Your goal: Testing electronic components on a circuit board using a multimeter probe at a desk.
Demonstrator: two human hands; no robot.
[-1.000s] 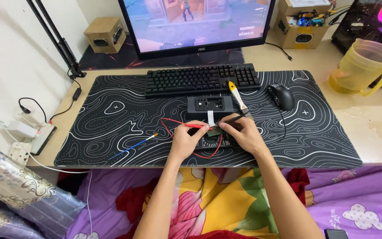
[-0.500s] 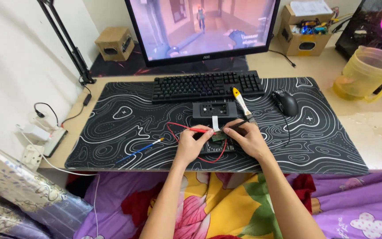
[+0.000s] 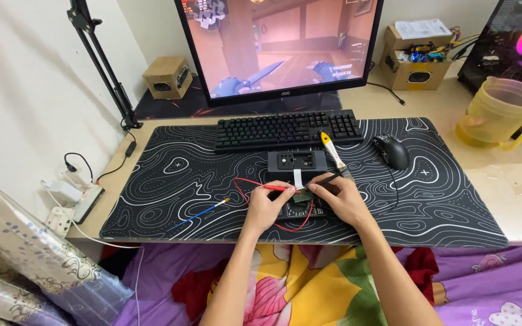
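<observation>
My left hand (image 3: 265, 207) grips a red test probe (image 3: 276, 188) whose tip points right onto a small green circuit board (image 3: 301, 196). My right hand (image 3: 339, 197) grips a black probe (image 3: 327, 178) aimed at the same board. Under both hands lies a dark multimeter (image 3: 302, 209), mostly covered, with a red lead (image 3: 244, 188) looping around it. A black rectangular panel with holes (image 3: 296, 160) sits just beyond the board.
A yellow-handled brush (image 3: 332, 151) leans by the black keyboard (image 3: 288, 129). A mouse (image 3: 392, 150) lies right of it, and a blue-and-white tool (image 3: 199, 214) left, on the patterned desk mat (image 3: 170, 181). Monitor (image 3: 279, 42), yellow jug (image 3: 501, 112), cardboard boxes behind.
The view has shifted slightly, so the desk sits a little differently in frame. Both hands stay over the small board with the probes; the screen picture changed.
</observation>
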